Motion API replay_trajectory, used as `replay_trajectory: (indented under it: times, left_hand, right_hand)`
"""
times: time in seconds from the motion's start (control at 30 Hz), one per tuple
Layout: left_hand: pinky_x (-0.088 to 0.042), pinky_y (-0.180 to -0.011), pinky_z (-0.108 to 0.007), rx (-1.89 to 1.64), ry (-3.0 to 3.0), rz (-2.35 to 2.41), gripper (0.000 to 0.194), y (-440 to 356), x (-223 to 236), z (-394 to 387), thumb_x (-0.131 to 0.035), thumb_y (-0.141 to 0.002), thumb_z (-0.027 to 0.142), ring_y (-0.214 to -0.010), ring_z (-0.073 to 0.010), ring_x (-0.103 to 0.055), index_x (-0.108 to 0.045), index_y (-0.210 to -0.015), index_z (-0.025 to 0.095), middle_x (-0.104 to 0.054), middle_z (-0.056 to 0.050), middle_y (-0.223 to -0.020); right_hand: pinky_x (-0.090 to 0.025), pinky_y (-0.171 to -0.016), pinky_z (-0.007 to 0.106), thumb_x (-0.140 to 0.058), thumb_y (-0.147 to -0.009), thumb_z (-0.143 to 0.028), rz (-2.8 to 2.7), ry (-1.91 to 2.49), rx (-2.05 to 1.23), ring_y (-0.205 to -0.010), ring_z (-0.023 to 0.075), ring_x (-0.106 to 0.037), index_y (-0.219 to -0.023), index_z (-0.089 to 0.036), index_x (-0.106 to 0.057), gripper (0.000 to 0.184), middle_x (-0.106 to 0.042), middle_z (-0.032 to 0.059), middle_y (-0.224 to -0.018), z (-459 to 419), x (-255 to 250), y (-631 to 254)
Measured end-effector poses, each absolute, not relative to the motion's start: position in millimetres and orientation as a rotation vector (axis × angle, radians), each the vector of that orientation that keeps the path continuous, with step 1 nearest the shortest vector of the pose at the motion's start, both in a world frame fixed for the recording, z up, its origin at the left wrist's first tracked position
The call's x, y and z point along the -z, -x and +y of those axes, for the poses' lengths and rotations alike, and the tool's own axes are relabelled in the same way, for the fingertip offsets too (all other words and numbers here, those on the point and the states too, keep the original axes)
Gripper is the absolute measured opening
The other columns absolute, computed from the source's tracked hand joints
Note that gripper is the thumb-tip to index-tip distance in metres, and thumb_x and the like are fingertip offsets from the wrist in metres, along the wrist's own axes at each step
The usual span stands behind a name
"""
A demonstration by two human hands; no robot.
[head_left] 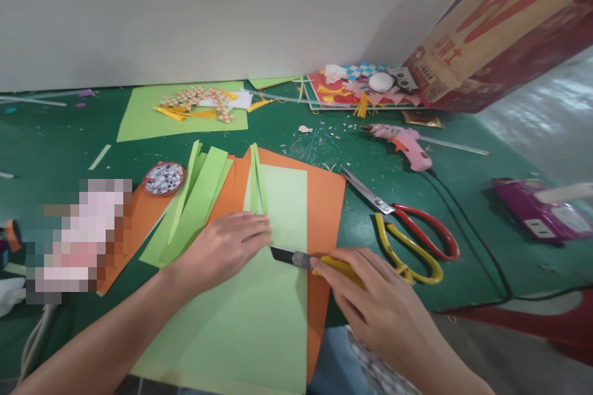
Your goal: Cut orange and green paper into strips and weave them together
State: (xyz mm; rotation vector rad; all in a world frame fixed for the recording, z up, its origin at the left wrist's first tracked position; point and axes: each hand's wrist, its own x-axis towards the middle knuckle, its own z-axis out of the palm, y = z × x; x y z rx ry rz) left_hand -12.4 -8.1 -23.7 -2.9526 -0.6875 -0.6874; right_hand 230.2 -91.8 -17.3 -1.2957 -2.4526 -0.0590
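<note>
My right hand [365,284] grips a yellow utility knife [340,266], its dark blade pointing left over light green paper [250,315]. The blade's tip is just beside the fingertips of my left hand [231,237], which lies flat on the green paper with fingers extended. From under those fingers, narrow green strips [259,179] stick out at the top, partly hidden. Beneath the green paper lies an orange sheet [324,210]. Several cut green strips [204,197] are piled just left of my left hand.
Scissors [398,216] with red and yellow handles and a pink glue gun [403,142] lie on the right. A dish of googly eyes [164,179] sits left. Behind are woven paper pieces [199,102] and a paper bag [482,43]; a purple object [542,210] is far right.
</note>
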Motion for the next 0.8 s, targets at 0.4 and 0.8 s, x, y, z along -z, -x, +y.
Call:
replay_trajectory:
  times: [0.4, 0.8]
  left_hand:
    - [-0.055, -0.087, -0.033, 0.774, 2.959, -0.665, 0.021, 12, 22, -8, -0.046, -0.09, 0.012, -0.097, -0.0181, -0.067, -0.067, -0.092, 0.014, -0.073, -0.007, -0.1]
    - [-0.055, -0.088, -0.033, 0.751, 2.988, -0.687, 0.02, 12, 21, -9, -0.046, -0.09, 0.012, -0.099, -0.018, -0.066, -0.066, -0.093, 0.013, -0.072, -0.007, -0.102]
  right_hand:
    - [-0.051, -0.056, 0.028, -0.034, -0.09, -0.014, -2.501, 1.302, -0.013, -0.069, 0.0157, -0.059, -0.111, -0.011, -0.062, 0.035, -0.061, 0.0094, -0.082, -106, 14, -220]
    - [-0.044, -0.045, 0.025, -0.035, -0.089, -0.012, -2.438, 1.316, -0.032, -0.053, 0.011, -0.056, -0.108, -0.009, -0.063, 0.034, -0.056, 0.0046, -0.073, -107, 14, -207]
